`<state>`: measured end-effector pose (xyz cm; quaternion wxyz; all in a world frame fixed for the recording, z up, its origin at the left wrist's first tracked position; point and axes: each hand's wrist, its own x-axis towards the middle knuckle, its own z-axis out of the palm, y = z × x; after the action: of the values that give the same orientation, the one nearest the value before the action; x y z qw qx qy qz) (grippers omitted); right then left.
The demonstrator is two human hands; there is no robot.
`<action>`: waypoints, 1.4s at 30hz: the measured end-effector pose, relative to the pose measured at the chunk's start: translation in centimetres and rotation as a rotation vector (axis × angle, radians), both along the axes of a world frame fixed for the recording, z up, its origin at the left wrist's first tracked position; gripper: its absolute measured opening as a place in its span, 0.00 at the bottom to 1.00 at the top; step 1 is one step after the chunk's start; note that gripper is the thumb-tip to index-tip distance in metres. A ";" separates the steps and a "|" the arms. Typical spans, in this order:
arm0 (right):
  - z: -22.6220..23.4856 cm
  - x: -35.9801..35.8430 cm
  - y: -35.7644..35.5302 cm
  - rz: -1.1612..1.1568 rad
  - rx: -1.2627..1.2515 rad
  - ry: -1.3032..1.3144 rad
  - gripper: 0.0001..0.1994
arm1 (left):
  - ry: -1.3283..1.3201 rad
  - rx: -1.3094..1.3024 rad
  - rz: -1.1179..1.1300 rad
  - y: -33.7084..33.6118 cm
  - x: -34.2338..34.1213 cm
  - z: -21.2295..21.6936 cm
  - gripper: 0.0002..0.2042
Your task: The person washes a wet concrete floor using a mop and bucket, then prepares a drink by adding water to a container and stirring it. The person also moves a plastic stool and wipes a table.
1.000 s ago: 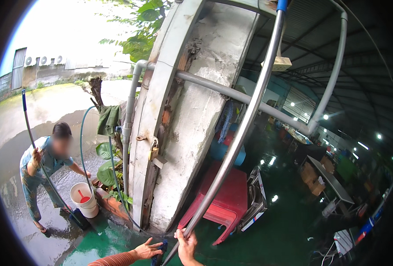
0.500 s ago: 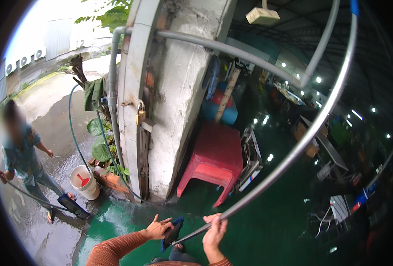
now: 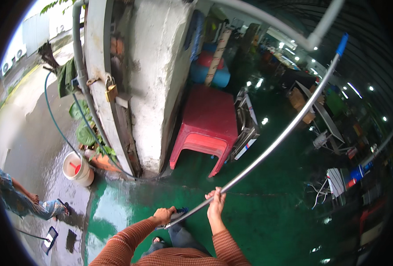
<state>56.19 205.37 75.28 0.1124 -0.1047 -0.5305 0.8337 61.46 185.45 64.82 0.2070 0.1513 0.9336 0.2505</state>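
Observation:
A flat mop's long silvery pole slants from low in front of me to its blue tip at the upper right. My right hand is wrapped around the pole's lower part. At its lower end my left hand is closed on the mop head, which my fingers mostly hide. A bit of the blue fringe of the mop pad shows just beyond them. My legs and one sandalled foot are below, on the wet green floor.
A red plastic stool stands by the whitewashed pillar. Outside on the left are a white bucket with a red dipper, a green hose and another person with a flat mop. Grey pipes cross overhead.
My left hand's fingers, outstretched over the mop head before, are now closed at it. The pole's blue end has come lower. My view has shifted; the other person appears lower left.

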 end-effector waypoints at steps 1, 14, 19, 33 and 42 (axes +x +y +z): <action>-0.7 -1.8 -0.7 0.055 -0.003 -0.005 0.10 | -0.014 0.000 0.032 -0.3 -0.8 -0.7 0.17; -4.8 -16.7 -8.7 0.337 0.032 -0.158 0.08 | -0.114 0.180 0.330 -4.7 -12.0 -9.6 0.19; -7.8 -20.0 -11.3 0.404 0.079 -0.145 0.08 | -0.074 0.256 0.499 -6.3 -15.4 -12.8 0.24; -13.1 -25.3 -14.2 0.251 0.145 -0.128 0.05 | -0.025 0.214 0.452 -7.0 -21.7 -20.8 0.21; -13.3 -26.3 -14.7 0.230 0.098 -0.037 0.06 | 0.013 0.355 0.724 -1.4 -18.3 -20.0 0.30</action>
<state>29.92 190.72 61.96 0.0110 -0.0528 -0.5811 0.8121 43.15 184.05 44.82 0.0700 -0.1523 0.8702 0.4634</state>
